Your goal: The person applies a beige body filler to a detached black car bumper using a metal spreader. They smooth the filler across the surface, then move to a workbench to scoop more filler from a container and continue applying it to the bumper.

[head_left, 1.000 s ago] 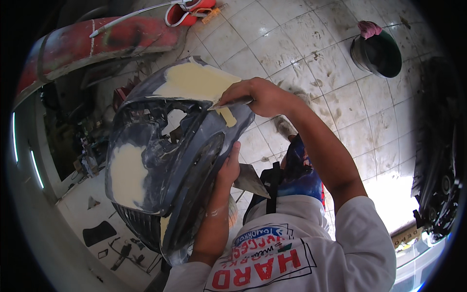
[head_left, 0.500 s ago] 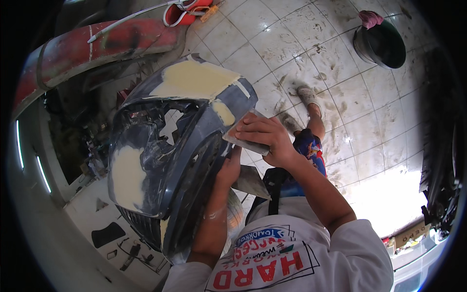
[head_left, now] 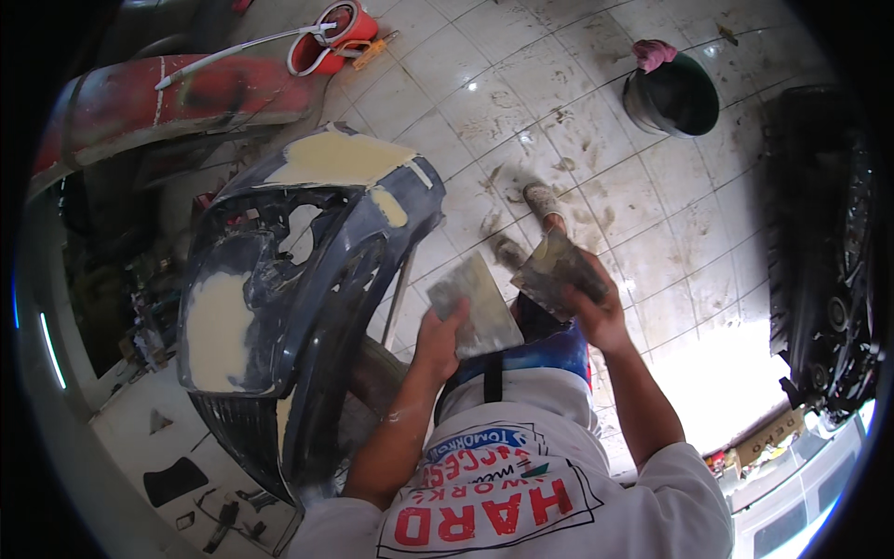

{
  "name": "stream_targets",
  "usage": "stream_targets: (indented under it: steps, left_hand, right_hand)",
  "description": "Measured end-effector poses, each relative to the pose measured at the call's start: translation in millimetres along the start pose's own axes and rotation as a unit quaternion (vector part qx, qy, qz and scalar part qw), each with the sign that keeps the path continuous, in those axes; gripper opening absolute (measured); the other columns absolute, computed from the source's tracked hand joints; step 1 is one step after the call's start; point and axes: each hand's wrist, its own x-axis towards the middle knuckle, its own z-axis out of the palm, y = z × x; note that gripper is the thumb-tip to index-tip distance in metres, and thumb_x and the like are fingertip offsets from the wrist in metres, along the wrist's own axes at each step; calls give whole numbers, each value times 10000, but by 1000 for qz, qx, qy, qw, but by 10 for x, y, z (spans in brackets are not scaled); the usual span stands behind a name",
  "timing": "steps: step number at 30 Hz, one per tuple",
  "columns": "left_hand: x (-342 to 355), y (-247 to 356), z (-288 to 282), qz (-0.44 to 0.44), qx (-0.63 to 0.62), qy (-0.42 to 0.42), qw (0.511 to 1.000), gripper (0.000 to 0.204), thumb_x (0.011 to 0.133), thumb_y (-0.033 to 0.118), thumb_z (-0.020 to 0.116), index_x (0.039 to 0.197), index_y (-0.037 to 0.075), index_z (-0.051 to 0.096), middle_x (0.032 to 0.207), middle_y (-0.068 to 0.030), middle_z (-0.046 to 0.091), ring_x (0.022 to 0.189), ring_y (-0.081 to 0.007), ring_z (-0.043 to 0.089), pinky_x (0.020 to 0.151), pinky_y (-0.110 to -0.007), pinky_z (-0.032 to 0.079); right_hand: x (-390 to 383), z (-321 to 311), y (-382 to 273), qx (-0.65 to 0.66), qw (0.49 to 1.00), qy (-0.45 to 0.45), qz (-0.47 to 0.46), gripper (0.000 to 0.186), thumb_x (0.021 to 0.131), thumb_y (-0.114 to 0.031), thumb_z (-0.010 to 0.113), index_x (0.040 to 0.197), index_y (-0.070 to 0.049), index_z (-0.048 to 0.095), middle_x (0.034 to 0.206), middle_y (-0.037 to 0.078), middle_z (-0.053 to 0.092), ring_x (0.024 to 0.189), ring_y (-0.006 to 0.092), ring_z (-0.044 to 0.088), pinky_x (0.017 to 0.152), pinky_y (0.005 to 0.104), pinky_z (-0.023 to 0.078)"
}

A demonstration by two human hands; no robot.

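Observation:
My left hand (head_left: 440, 343) is closed on a flat grey putty spreader (head_left: 482, 303), its thumb lying over the plate. To the right of it, my right hand (head_left: 598, 300) grips a second spreader (head_left: 549, 275), darker and smeared with pale yellowish residue. The two plates are held apart, in front of my waist. On the left stands a dark grey car bumper (head_left: 303, 321), away from both hands. Cream filler patches cover its upper end (head_left: 340, 158), a small spot by the corner (head_left: 389, 207) and its left side (head_left: 219, 326).
A red painted bumper (head_left: 196, 102) lies at the far left, with red containers (head_left: 321, 51) beside it. At the far right, a dark bucket (head_left: 675, 98) has a pink cloth (head_left: 654, 56) on its rim. Dark car parts (head_left: 829, 270) line the right side. The tiled floor (head_left: 643, 200) is dirty.
My right hand has drawn its spreader off the bumper's corner, back and to the right. My left hand has come out from beside the bumper and raised its spreader. The view has shifted.

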Motion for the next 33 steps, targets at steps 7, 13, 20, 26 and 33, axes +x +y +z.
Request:
stream_targets:
  steps: [7,13,20,26,33]
  left_hand:
    - [-213,403,608,280,6,11,960,411,1044,126,685,1395,-7,517,1260,-104,666,1107,-168,654,928,-308,552]
    - [-327,512,600,278,38,11,960,471,1007,68,715,1434,10,524,1315,-91,668,1155,-184,652,1013,-321,510]
    - [-308,738,577,385,362,-14,849,340,1043,249,667,1325,59,650,912,-252,740,872,-457,747,710,-438,581]
    - [-242,905,200,463,328,-16,823,236,964,165,732,1153,24,743,877,-174,757,748,-311,765,675,-394,576]
    - [423,284,-164,381,373,102,840,277,994,179,633,1204,1,655,711,-119,616,616,-239,625,573,-396,470]
  right_hand:
    - [-216,341,-194,-71,976,-95,-180,573,800,219,592,1308,-40,537,1318,228,562,1265,331,605,975,369,535]
    - [-78,154,103,-380,876,-203,-218,556,717,81,743,1242,-64,628,1358,206,560,1321,394,546,1062,468,491]
    - [327,7,-340,-425,856,-160,-247,511,670,-114,846,1171,-161,758,1209,47,705,1188,320,645,1007,466,516]
    - [743,227,-83,-332,906,-264,2,523,771,32,691,1265,-127,753,1270,116,711,1254,336,642,1062,432,513]
    - [2131,826,-188,-124,923,-313,-188,729,684,235,500,1327,-47,696,1352,157,697,1322,337,634,1153,422,486]
